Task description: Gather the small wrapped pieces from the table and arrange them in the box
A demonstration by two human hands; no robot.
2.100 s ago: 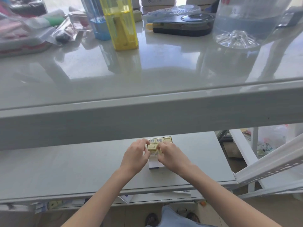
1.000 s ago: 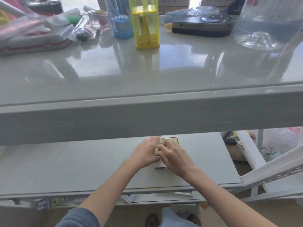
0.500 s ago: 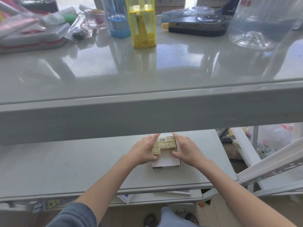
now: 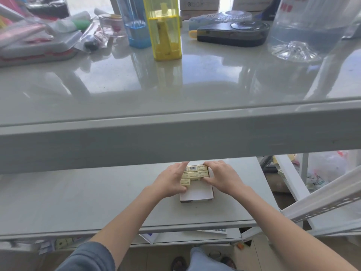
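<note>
A small white box (image 4: 196, 195) lies open on the lower grey shelf (image 4: 78, 196). Several pale yellow wrapped pieces (image 4: 195, 174) with barcode labels sit in rows in its far half; the near half shows bare white bottom. My left hand (image 4: 172, 181) presses against the left side of the pieces, fingers touching the lone piece in the nearest row. My right hand (image 4: 220, 178) cups the right side of the pieces, thumb and fingers on their edge. No loose pieces show on the shelf.
The upper glossy tabletop (image 4: 175, 85) and its thick front edge overhang the shelf. On it stand a yellow container (image 4: 164, 30), a blue one (image 4: 136, 26), a black device (image 4: 232, 35), a clear water bottle (image 4: 304, 30) and clutter at left. White rails (image 4: 322, 200) slope at right.
Both hands were pinched together over the pieces; they have since spread to the sides of the box, exposing rows of pieces. My right hand has now closed in on the right edge.
</note>
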